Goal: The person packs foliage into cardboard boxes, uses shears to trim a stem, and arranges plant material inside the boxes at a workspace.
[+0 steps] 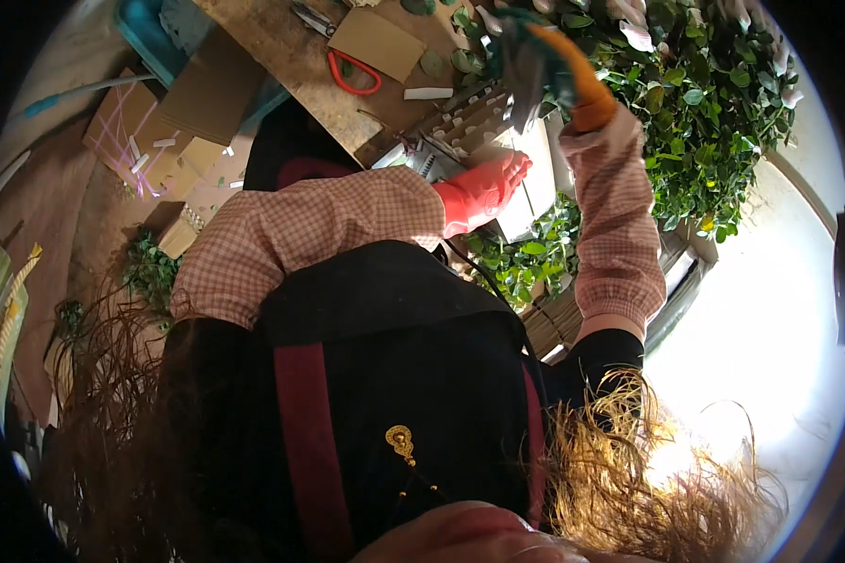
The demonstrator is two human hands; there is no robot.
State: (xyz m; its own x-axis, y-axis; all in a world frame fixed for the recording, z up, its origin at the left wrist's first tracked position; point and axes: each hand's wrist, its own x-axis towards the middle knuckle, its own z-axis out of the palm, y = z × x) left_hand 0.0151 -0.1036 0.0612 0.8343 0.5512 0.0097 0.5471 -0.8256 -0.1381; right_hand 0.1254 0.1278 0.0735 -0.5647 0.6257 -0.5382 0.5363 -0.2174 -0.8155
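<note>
My left hand (pixel 484 191), in a red rubber glove, lies over a bright white surface (pixel 535 186) beside a cardboard piece with a row of slots (pixel 468 123). Its fingers are close together, and whether anything is inside them is hidden. A metal coil spring (pixel 428 167) shows just left of its wrist. My right hand (pixel 553 74) is raised at the edge of a large heap of leafy rose stems (pixel 697 112). It wears an orange and green glove and is blurred. A grey blurred shape hangs at its fingers, and I cannot tell what it is.
Red-handled scissors (pixel 354 72) and a cardboard piece (pixel 380 43) lie on the wooden table (pixel 282 53). Pale blooms (pixel 637 36), some in netting, top the heap. More leafy stems (pixel 528 257) sit below my hands. A teal bin (pixel 144 42) and cardboard (pixel 137 134) stand left.
</note>
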